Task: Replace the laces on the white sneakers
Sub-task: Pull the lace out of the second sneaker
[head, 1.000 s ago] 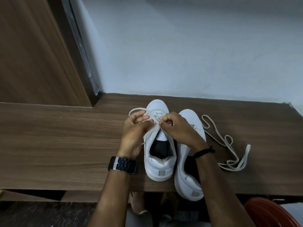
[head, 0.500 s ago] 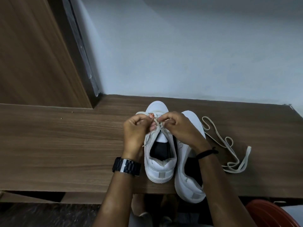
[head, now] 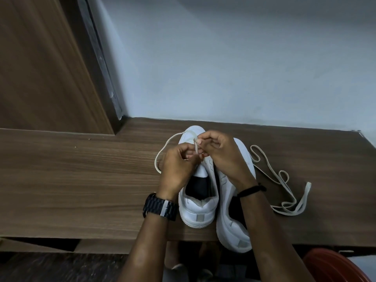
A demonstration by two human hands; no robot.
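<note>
A wooden bench (head: 81, 180) carries 2 white sneakers (head: 198, 208) and a loose lace (head: 284, 180).

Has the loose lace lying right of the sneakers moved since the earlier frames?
No. The loose lace keeps its shape and place beside the right sneaker on the wooden shelf.

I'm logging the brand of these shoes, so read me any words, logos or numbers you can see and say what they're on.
No text can be read anywhere.
Left sneaker: small grey heel tab, no letters legible.
Right sneaker: same kind of grey heel tab, also too blurred to read.
Wristwatch: only the band shows, no dial or marking.
Laces, table and wall: no print visible.
</note>
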